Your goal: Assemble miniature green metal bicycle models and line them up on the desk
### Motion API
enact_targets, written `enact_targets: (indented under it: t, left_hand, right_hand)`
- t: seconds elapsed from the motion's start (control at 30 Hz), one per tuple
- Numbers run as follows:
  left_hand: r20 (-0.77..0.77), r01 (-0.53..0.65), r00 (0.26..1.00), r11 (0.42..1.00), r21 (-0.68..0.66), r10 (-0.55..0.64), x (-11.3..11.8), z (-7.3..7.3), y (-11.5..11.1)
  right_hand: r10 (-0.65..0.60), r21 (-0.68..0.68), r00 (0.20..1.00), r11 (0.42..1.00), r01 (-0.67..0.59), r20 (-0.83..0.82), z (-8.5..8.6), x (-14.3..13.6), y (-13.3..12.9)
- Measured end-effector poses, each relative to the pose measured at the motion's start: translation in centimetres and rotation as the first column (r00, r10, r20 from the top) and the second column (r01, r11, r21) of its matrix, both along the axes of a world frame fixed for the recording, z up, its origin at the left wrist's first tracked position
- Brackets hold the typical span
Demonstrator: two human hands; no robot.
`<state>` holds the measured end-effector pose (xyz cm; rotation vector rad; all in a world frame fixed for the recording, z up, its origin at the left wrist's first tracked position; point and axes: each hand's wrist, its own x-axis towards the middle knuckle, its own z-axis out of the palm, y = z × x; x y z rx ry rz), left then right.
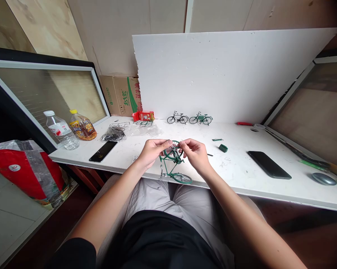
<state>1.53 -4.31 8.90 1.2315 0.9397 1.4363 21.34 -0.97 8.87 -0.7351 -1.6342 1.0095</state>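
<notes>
A green model bicycle (168,166) hangs over the table's front edge, one wheel up between my hands and the other wheel below. My left hand (155,151) pinches the upper wheel (174,150) at its left rim. On the opposite side, the thumb and fingers of my right hand (195,152) close on the same rim. Right of my hands lie a small green box-shaped piece (223,148) and a thin green part (217,139). A thin dark piece (210,154) lies just beside my right hand.
Two finished-looking model bicycles, one black (177,118) and one green (201,118), stand before a white foam board (230,74). Phones (103,151) (269,164) flank my hands. Bottles (62,131) (82,127) and bagged wire parts (113,133) are leftward; a red cutter (244,123) lies at back right.
</notes>
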Motion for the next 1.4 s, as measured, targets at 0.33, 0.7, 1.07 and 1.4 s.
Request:
enact_targets:
  t: [0.33,0.7,1.07,1.4]
  left_hand:
    - [-0.004,0.027,1.0,0.999,-0.044,-0.027,-0.4,0.0,0.2]
    - [0.021,-0.09,0.996,0.992,-0.083,0.092,-2.4,0.5,0.9]
    - [0.211,-0.349,0.909,0.933,-0.087,0.36,-8.2,2.0,2.2]
    - [0.229,-0.241,0.93,0.948,-0.206,0.286,-8.4,-0.3,3.3]
  right_hand:
    - [0.013,0.018,1.0,1.0,-0.013,0.015,0.1,0.1,-0.1]
    - [-0.003,-0.018,0.999,1.0,0.003,0.037,-0.5,0.6,1.6]
    - [-0.27,0.194,0.746,0.963,0.189,0.608,-5.2,4.3,7.5]
    - [-0.361,0.223,0.62,0.93,0.291,0.697,-5.3,7.1,9.5]
